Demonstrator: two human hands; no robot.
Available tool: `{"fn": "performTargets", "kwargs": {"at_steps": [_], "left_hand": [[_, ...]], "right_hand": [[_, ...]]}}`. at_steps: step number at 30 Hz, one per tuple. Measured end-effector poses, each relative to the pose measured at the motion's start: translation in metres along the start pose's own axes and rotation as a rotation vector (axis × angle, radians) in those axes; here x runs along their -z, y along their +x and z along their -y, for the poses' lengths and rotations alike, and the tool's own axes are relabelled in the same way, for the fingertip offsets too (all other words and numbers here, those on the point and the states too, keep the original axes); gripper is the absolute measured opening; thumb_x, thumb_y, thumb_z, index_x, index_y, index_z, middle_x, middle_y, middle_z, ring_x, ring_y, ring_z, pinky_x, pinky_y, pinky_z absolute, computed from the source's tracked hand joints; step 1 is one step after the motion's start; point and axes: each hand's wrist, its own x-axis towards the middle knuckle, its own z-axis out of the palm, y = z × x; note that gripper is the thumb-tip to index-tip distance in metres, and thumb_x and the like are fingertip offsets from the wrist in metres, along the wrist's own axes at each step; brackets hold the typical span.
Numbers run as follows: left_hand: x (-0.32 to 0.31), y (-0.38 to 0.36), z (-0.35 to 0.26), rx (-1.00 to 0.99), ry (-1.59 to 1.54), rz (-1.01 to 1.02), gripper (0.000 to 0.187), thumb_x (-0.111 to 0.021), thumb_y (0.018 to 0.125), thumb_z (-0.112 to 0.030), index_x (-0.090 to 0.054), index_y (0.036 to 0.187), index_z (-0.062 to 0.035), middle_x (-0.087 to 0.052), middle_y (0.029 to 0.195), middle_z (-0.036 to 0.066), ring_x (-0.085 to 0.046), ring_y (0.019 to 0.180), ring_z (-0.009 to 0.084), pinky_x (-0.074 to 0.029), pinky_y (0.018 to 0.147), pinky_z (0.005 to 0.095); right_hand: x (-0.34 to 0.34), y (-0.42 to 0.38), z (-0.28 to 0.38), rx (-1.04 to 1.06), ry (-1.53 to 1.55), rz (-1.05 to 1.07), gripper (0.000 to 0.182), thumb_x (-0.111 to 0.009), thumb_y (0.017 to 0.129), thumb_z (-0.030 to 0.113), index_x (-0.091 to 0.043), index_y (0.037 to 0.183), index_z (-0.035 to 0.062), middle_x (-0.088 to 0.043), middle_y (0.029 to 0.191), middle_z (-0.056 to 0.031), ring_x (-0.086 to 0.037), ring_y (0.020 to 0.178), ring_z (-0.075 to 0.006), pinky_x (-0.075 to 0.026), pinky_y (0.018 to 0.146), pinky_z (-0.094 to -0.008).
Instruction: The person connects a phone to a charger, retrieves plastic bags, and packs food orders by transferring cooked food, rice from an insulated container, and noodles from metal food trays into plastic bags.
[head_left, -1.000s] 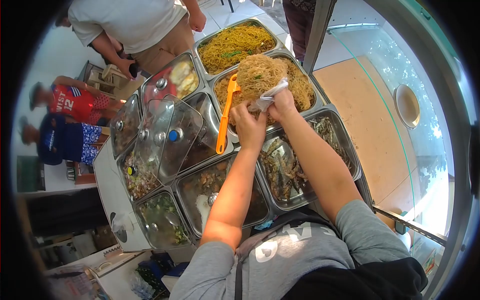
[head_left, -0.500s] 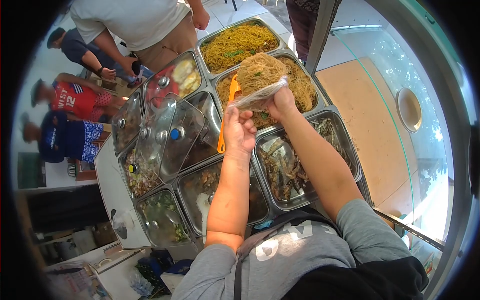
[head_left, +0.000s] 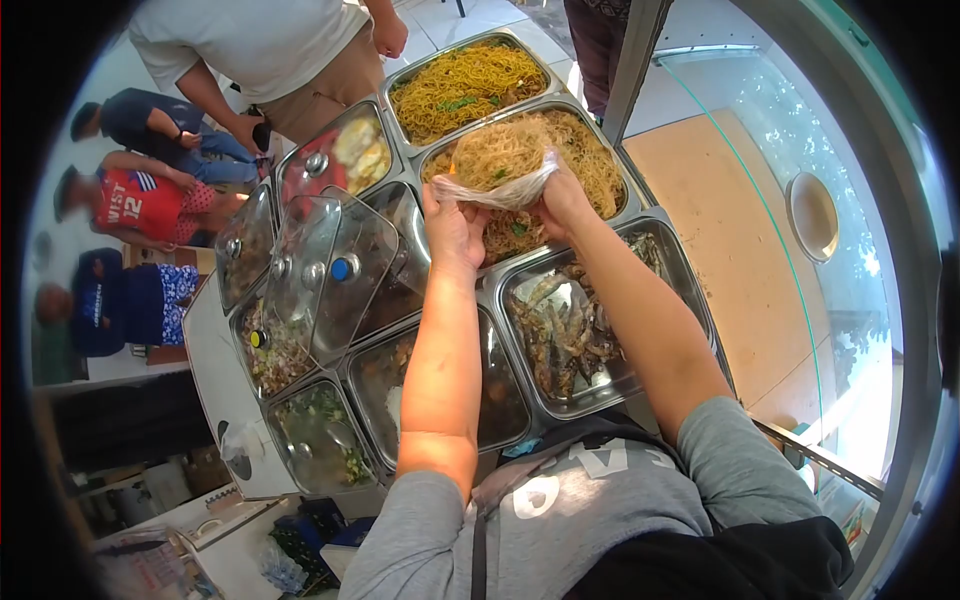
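A clear plastic bag [head_left: 497, 192] is stretched between my hands, with a clump of thin brown noodles [head_left: 500, 157] at its mouth. My left hand [head_left: 455, 228] grips the bag's left side. My right hand [head_left: 563, 203] has its fingers around the right side. Both are above the metal tray of thin noodles [head_left: 595, 165]. Just behind my left hand, a bit of an orange utensil [head_left: 453, 165] shows; the rest is hidden.
Yellow noodles [head_left: 465, 90] fill the far tray. Fried fish [head_left: 565, 335] lie in the near right tray. Clear lids [head_left: 345, 270] cover trays at left. Several people stand or sit beyond; a glass panel [head_left: 800, 130] is at right.
My left hand has moved left and up along the bag, and the bag's mouth is spread wider. The noodle clump sits lower and further left. The orange utensil is now mostly hidden.
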Motion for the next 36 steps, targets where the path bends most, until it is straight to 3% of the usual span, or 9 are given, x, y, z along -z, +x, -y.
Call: {"fn": "performTargets", "kwargs": {"at_steps": [6, 7, 9, 11, 13, 23, 27, 31, 36], "left_hand": [[0.003, 0.02, -0.019, -0.017, 0.175, 0.105, 0.044, -0.056, 0.083, -0.043, -0.043, 0.11, -0.0111, -0.055, 0.103, 0.005, -0.056, 0.091, 0.0198, -0.047, 0.077, 0.0341], [0.003, 0.023, -0.024, -0.013, 0.201, 0.128, 0.046, -0.056, 0.082, -0.043, -0.043, 0.111, -0.0105, -0.055, 0.103, 0.006, -0.056, 0.091, 0.0199, -0.048, 0.076, 0.0343], [0.001, 0.029, -0.031, -0.009, 0.235, 0.231, 0.105, -0.066, 0.077, -0.038, 0.017, 0.136, -0.012, -0.05, 0.11, 0.012, -0.056, 0.091, 0.0221, -0.048, 0.073, 0.0353], [-0.004, 0.028, -0.037, -0.021, 0.268, 0.22, 0.105, -0.066, 0.077, -0.037, 0.017, 0.136, -0.013, -0.051, 0.11, 0.013, -0.055, 0.093, 0.0214, -0.047, 0.075, 0.035], [-0.003, 0.038, -0.039, -0.075, 0.286, 0.233, 0.085, -0.062, 0.08, -0.039, -0.005, 0.137, -0.0161, -0.052, 0.112, 0.011, -0.055, 0.097, 0.0212, -0.046, 0.079, 0.0357], [-0.015, 0.048, -0.076, -0.231, 0.191, 0.443, 0.088, -0.064, 0.077, -0.029, -0.004, 0.139, -0.0127, -0.049, 0.119, 0.013, -0.053, 0.103, 0.0231, -0.046, 0.086, 0.0352], [-0.018, 0.051, -0.081, -0.187, 0.051, 0.558, 0.066, -0.064, 0.076, -0.028, -0.033, 0.131, -0.0077, -0.052, 0.117, 0.012, -0.055, 0.102, 0.0233, -0.048, 0.085, 0.034], [-0.021, 0.046, -0.097, -0.126, -0.003, 0.542, 0.049, -0.063, 0.077, -0.026, -0.048, 0.118, -0.004, -0.052, 0.117, 0.013, -0.055, 0.102, 0.0229, -0.048, 0.087, 0.035], [-0.033, 0.043, -0.113, -0.237, 0.053, 0.598, 0.036, -0.064, 0.077, -0.025, -0.056, 0.103, -0.0022, -0.056, 0.112, 0.013, -0.056, 0.1, 0.0227, -0.048, 0.085, 0.0338]], "right_hand": [[0.001, -0.001, 0.02, 0.07, -0.402, -0.032, 0.028, -0.037, 0.093, 0.019, -0.045, 0.119, 0.0114, -0.057, 0.107, -0.0086, -0.057, 0.095, -0.0183, -0.05, 0.075, -0.0369], [0.003, 0.0, 0.025, 0.189, -0.738, -0.047, 0.031, -0.037, 0.088, 0.012, -0.045, 0.118, 0.0087, -0.057, 0.106, -0.0142, -0.057, 0.092, -0.0255, -0.048, 0.074, -0.0382], [0.006, 0.002, 0.032, 0.31, -1.075, -0.065, 0.034, -0.037, 0.084, 0.004, -0.045, 0.117, 0.0059, -0.056, 0.105, -0.0198, -0.057, 0.09, -0.0326, -0.046, 0.073, -0.0395], [0.002, 0.001, 0.04, 0.438, -1.318, -0.025, 0.037, -0.04, 0.08, 0.003, -0.046, 0.116, 0.0059, -0.056, 0.1, -0.0254, -0.054, 0.092, -0.0384, -0.043, 0.077, -0.0401], [-0.005, -0.006, 0.05, 0.405, -1.37, 0.003, 0.036, -0.04, 0.08, 0.004, -0.047, 0.116, 0.0072, -0.056, 0.099, -0.025, -0.054, 0.092, -0.0387, -0.043, 0.077, -0.0408], [-0.021, -0.028, 0.105, 0.488, -2.127, 0.357, 0.04, -0.044, 0.08, 0.005, -0.053, 0.116, 0.0221, -0.055, 0.108, -0.0088, -0.058, 0.091, -0.0285, -0.046, 0.077, -0.0367], [-0.025, -0.033, 0.118, 0.504, -2.286, 0.591, 0.036, -0.041, 0.084, 0.011, -0.056, 0.114, 0.0243, -0.059, 0.094, -0.0082, -0.058, 0.09, -0.0272, -0.047, 0.074, -0.0368], [-0.055, -0.051, 0.138, 0.354, -2.382, 0.583, 0.037, -0.044, 0.082, 0.007, -0.056, 0.114, 0.0225, -0.058, 0.104, -0.0082, -0.059, 0.09, -0.0275, -0.047, 0.077, -0.0358], [-0.067, -0.041, 0.167, 0.53, -2.24, 0.409, 0.027, -0.047, 0.083, 0.014, -0.064, 0.103, 0.0151, -0.062, 0.098, -0.014, -0.058, 0.091, -0.0304, -0.045, 0.079, -0.0369]]}}
